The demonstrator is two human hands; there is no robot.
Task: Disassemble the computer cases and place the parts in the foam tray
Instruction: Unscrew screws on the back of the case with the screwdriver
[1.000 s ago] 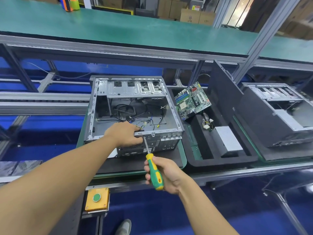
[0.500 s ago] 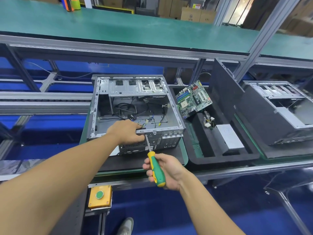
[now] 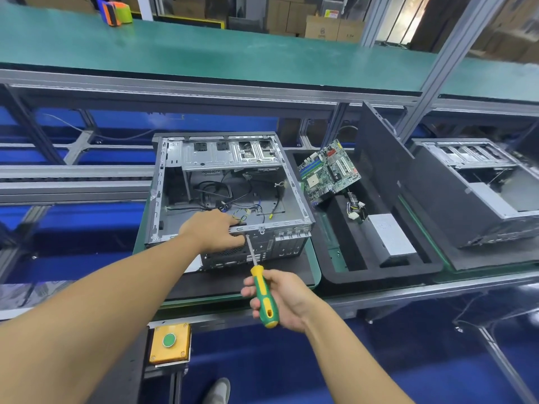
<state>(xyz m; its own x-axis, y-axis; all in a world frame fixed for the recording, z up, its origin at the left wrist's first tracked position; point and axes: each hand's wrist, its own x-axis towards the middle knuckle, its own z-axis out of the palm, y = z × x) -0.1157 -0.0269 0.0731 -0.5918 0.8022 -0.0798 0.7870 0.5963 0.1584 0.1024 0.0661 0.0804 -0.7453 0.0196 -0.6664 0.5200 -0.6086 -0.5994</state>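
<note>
The open computer case (image 3: 230, 196) lies on its side on a dark mat at the centre of the bench, its near rear panel facing the person. The screwdriver (image 3: 259, 282) tip meets the rear panel just below the top rail, at 6 o'clock of the case. Keep the shaft in line with the screw axis and press inward while turning, or the tip is likely to slip out of the screw head. The right hand (image 3: 281, 301) wraps the green-and-yellow handle, fingers curled closed around it. The left hand (image 3: 214, 230) clamps the rear rail beside the tip, fingers folded over the edge, steadying the chassis; its fingertips are hidden.

The case is bare grey steel with only loose cables inside. At 3 o'clock, the foam tray (image 3: 379, 269) holds a tilted motherboard (image 3: 329, 170) and a power supply (image 3: 392, 239). Further at 3 o'clock lies a second case (image 3: 478, 191).
</note>
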